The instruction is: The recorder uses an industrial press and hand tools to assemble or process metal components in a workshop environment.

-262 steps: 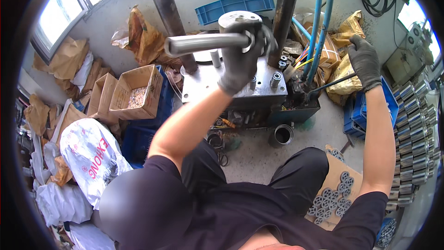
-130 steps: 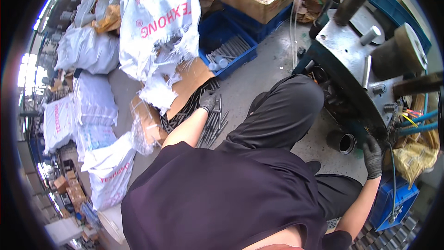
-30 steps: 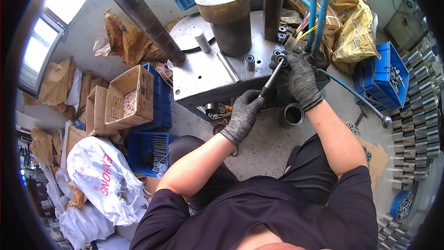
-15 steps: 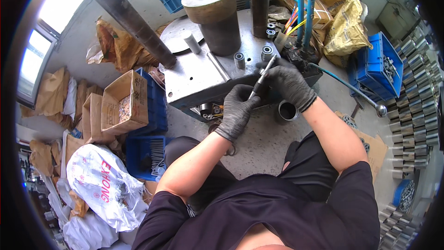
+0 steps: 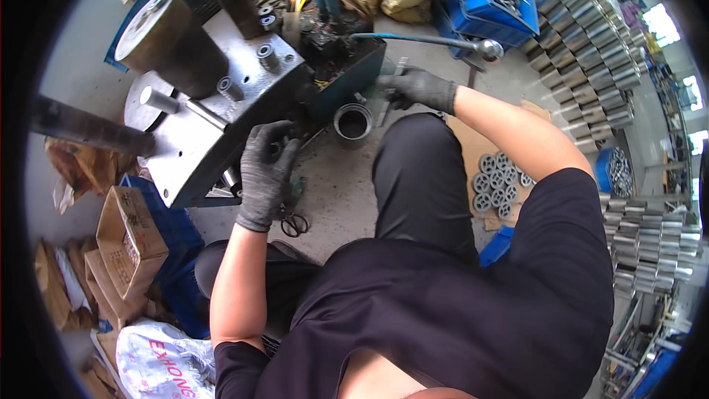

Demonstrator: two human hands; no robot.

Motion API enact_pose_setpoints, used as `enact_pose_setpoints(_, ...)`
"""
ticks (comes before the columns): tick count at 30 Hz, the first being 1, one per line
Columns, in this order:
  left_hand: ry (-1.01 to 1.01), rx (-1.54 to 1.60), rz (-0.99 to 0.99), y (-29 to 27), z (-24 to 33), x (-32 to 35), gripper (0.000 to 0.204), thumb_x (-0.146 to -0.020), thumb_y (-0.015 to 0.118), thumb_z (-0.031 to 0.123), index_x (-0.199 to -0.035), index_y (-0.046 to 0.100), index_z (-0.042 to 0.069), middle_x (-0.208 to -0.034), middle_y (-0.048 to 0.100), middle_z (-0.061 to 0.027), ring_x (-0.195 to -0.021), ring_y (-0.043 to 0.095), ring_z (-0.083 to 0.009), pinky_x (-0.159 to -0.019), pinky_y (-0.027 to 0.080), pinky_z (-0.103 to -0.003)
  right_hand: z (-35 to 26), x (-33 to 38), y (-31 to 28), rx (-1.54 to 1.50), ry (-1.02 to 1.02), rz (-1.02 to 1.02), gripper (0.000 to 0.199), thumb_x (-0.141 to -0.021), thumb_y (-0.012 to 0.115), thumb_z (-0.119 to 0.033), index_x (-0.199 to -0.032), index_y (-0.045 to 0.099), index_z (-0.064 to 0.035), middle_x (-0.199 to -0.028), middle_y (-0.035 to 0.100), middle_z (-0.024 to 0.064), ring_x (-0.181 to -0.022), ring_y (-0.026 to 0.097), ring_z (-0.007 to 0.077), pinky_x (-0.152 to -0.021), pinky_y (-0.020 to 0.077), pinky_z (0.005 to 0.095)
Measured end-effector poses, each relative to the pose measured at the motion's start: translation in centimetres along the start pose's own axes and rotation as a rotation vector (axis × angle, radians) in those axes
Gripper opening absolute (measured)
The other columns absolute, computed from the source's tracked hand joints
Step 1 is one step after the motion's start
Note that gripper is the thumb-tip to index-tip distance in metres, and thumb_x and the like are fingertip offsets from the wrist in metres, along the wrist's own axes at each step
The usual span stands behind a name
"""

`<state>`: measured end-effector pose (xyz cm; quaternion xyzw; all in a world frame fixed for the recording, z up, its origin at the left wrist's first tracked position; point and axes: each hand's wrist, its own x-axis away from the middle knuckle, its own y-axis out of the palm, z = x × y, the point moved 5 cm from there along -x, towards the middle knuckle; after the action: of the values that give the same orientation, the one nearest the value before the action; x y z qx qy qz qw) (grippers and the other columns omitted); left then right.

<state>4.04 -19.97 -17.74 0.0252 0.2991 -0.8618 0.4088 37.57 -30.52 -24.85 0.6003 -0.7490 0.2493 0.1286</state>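
Observation:
My left hand (image 5: 267, 174), in a dark grey glove, is raised beside the front edge of the steel machine table (image 5: 181, 151). Its thumb and fingers are bent but apart, and I make out nothing held between them. Farther right, my right hand (image 5: 421, 91), gloved alike, reaches past my knee. Its fingers close on a thin, straight metal rod (image 5: 401, 66), whose middle they partly hide. Below that hand and to its left stands a round, dark-mouthed metal cup (image 5: 353, 124) on the floor. Black-handled scissors (image 5: 294, 225) lie by my left wrist.
On the table stand a large steel cylinder (image 5: 173, 44), bearings (image 5: 267, 55) and a loose shaft (image 5: 207, 114). A ball-ended lever (image 5: 487, 49) juts across beyond my right hand. Spoked metal wheels (image 5: 498, 185) lie on cardboard; stacked metal tubes (image 5: 583, 66) line the right.
My hands have parted: the right has moved away from the table with the rod, and the left has let go. The view has swung to the right.

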Motion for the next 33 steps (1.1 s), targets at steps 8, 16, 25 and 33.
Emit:
enact_pose_setpoints(8, -0.061, 0.086, -0.165, 0.3, 0.0, 1.1, 0.027, -0.099, 0.072, 0.005, -0.126, 0.068, 0.002, -0.114, 0.068, -0.0068, -0.106, 0.066, -0.0141, -0.094, 0.054, -0.030, 30.8, 14.6, -15.8, -0.568, 0.309, 0.851, 0.046, -0.102, 0.062, -0.051, -0.103, 0.066, -0.0062, -0.088, 0.074, 0.0113, -0.068, 0.073, 0.0229, -0.063, 0.0605, 0.0363)
enact_pose_setpoints(16, -0.093, 0.083, -0.262, 1.5, -1.3, 1.9, 0.029, -0.094, 0.071, 0.003, -0.124, 0.070, 0.002, -0.116, 0.068, -0.0106, -0.110, 0.067, -0.0204, -0.098, 0.053, -0.034, 50.7, 28.2, -9.0, -0.978, 0.418, 1.396, 0.043, -0.102, 0.061, -0.050, -0.088, 0.062, -0.0098, -0.074, 0.067, 0.0084, -0.059, 0.071, 0.0271, -0.050, 0.0566, 0.0396)
enact_pose_setpoints(25, -0.164, 0.063, -0.320, 3.4, -4.3, 2.5, 0.027, -0.098, 0.069, 0.005, -0.125, 0.069, 0.002, -0.117, 0.069, -0.0099, -0.109, 0.067, -0.0191, -0.098, 0.053, -0.033, 56.3, 31.5, -3.4, -1.256, 0.319, 1.492, 0.050, -0.106, 0.058, -0.050, -0.117, 0.061, -0.0013, -0.097, 0.070, 0.0169, -0.088, 0.076, 0.0381, -0.077, 0.0647, 0.0509)
enact_pose_setpoints(33, -0.111, -0.068, -0.367, 4.3, -5.0, 2.5, 0.028, -0.097, 0.069, 0.005, -0.126, 0.069, 0.002, -0.115, 0.070, -0.0098, -0.107, 0.067, -0.0187, -0.097, 0.053, -0.033, 55.0, 30.2, -1.7, -0.917, 0.291, 1.471, 0.034, -0.105, 0.067, -0.037, -0.110, 0.066, -0.0039, -0.104, 0.073, 0.0142, -0.089, 0.075, 0.0332, -0.078, 0.0621, 0.0445)
